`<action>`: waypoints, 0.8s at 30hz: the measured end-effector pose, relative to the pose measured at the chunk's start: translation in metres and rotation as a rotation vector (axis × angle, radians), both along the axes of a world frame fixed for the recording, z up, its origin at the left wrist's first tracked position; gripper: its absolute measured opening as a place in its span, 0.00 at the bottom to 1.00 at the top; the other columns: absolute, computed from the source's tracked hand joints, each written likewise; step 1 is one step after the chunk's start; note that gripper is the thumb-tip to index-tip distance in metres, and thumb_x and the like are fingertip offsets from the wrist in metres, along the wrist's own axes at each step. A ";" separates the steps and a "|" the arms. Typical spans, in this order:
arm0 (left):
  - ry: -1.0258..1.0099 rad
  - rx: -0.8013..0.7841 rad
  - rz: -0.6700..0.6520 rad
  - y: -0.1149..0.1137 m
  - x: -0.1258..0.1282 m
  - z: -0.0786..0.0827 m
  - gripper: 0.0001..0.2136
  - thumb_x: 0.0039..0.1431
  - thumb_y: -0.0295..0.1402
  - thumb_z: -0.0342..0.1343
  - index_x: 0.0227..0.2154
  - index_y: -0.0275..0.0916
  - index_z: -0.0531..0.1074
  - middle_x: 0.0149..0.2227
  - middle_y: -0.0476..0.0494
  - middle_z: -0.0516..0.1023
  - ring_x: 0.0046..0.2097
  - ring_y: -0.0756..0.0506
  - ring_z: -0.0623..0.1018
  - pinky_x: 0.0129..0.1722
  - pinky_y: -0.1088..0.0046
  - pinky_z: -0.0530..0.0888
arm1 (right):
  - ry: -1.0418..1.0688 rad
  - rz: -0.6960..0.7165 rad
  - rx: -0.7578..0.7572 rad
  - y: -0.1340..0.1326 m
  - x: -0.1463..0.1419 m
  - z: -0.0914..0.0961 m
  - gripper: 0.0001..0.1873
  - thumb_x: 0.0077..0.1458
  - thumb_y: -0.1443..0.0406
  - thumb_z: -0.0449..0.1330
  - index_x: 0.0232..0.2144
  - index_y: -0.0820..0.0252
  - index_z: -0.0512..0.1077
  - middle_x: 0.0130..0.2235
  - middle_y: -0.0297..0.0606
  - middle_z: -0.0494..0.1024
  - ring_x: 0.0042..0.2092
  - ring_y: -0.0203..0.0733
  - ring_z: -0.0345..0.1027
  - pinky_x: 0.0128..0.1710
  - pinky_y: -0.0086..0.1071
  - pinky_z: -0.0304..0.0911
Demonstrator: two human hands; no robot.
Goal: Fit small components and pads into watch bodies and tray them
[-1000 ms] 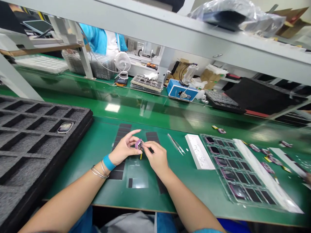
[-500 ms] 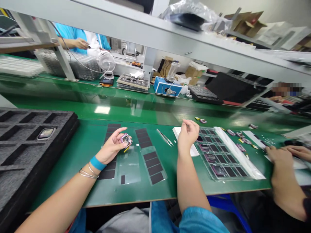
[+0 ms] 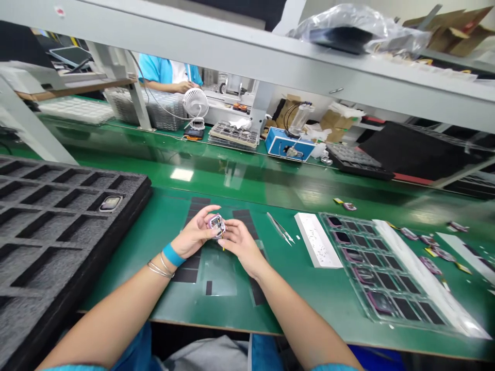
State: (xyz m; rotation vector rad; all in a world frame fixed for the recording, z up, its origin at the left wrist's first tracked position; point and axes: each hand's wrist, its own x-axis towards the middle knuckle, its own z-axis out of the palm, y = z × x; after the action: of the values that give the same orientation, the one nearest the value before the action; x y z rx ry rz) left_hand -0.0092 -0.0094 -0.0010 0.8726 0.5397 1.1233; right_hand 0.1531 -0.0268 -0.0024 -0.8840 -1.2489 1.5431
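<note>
Green bench, head view: your right hand is back at the small purple-rimmed device.
Half a second ago that hand was raised over the white block while your left hand held the piece alone; now both meet at it, above the clear sheet, so the work looks to be on the device again. Your left thumb and fingers pinch its rim, its inside showing; your right fingers curve narrowly by its lower edge, near a yellow tab, though you cannot tell whether they grip anything. Your tweezers lie apart, untouched. No brand or label reads clearly; the block's dark marks are too small.
</note>
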 end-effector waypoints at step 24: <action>0.270 -0.166 -0.203 -0.003 0.012 -0.001 0.17 0.45 0.32 0.64 0.39 0.32 0.73 0.31 0.39 0.77 0.34 0.44 0.79 0.28 0.75 0.76 | -0.590 -0.244 0.690 0.009 0.016 0.004 0.11 0.56 0.67 0.56 0.42 0.53 0.71 0.37 0.36 0.75 0.41 0.40 0.69 0.45 0.36 0.64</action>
State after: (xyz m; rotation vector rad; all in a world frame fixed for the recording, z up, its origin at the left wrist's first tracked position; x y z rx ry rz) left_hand 0.0025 -0.0126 -0.0021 0.9174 0.7386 0.7691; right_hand 0.1690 -0.0182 0.0018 -0.9949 -1.8485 0.5753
